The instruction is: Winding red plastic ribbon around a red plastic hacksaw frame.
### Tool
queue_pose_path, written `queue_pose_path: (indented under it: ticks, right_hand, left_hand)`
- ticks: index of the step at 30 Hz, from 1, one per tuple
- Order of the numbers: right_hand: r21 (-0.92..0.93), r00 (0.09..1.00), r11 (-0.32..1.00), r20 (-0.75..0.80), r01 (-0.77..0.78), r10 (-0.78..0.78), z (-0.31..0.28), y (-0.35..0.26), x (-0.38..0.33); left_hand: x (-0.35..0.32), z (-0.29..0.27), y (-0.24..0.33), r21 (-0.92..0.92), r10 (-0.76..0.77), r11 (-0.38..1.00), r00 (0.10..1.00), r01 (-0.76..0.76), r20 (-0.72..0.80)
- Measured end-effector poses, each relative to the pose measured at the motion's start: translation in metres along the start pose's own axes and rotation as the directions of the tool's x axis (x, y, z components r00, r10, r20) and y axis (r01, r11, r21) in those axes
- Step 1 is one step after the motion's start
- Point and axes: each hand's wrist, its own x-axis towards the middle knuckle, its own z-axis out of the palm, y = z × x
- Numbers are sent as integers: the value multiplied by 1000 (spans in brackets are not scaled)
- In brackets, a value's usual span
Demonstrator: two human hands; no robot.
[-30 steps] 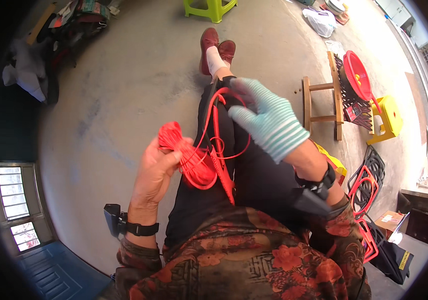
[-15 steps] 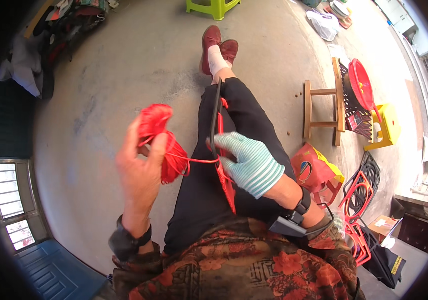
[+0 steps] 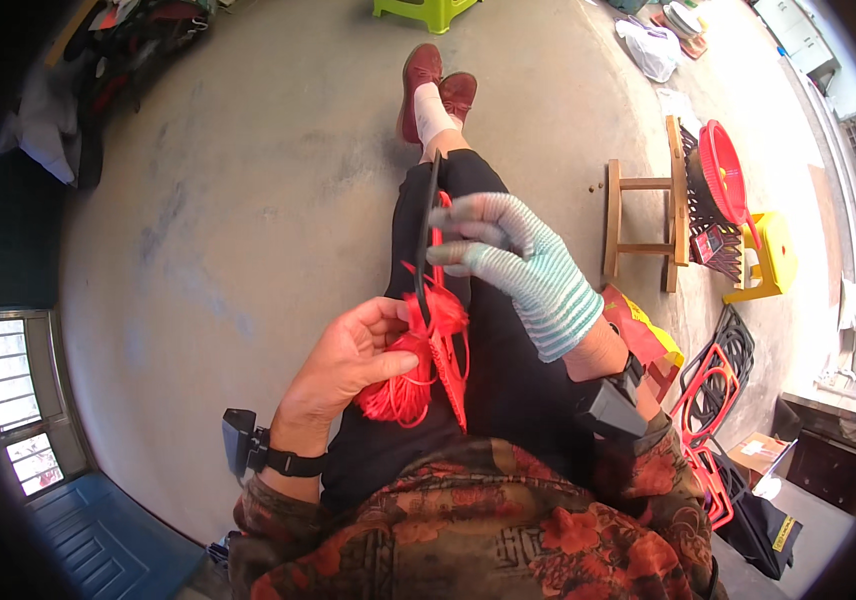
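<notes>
A slim black-and-red frame (image 3: 430,205) rests lengthwise on the person's black trousers (image 3: 498,360), seen nearly edge-on. The bare left hand (image 3: 343,355), left of the frame, grips a bundle of red cord (image 3: 393,393) between thumb and fingers. The bundle lies against the frame's near part, and some of its loops bunch up around the black bar there.

The gloved right hand (image 3: 533,275) is right of the frame, farther up, its fingers curled toward it; motion blur hides the fingertips, so I cannot tell whether they pinch anything.

As for progress, red ridged material already lines the frame's right side, while the black bar beyond the bundle looks bare. Plenty of cord remains gathered up. More black and red frames (image 3: 713,375) lie well to the right of the frame.
</notes>
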Motion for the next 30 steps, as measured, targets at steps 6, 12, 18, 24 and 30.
queue_pose_path:
  ticks: [6, 12, 18, 24, 30]
  right_hand:
    - [-64, 982, 985, -87, 162, -168, -6, 15, -17]
    - [-228, 980, 970, -196, -88, 43, -6, 44, -36]
    - [554, 950, 795, -300, 248, -88, -12, 37, -21]
    - [695, 998, 717, 62, -51, 11, -36, -5, -40]
    - [-778, 888, 606, -152, 163, -434, -38, -52, -81]
  left_hand:
    - [21, -2, -10, -146, 12, 989, 997, -23, -76]
    - [37, 14, -20, -88, 159, 981, 979, -171, -131]
    - [35, 23, 7, 257, 365, 922, 870, -289, -332]
    - [-4, 24, 17, 243, 295, 944, 898, -221, -328]
    - [-36, 41, 42, 235, -89, 970, 992, 66, 90]
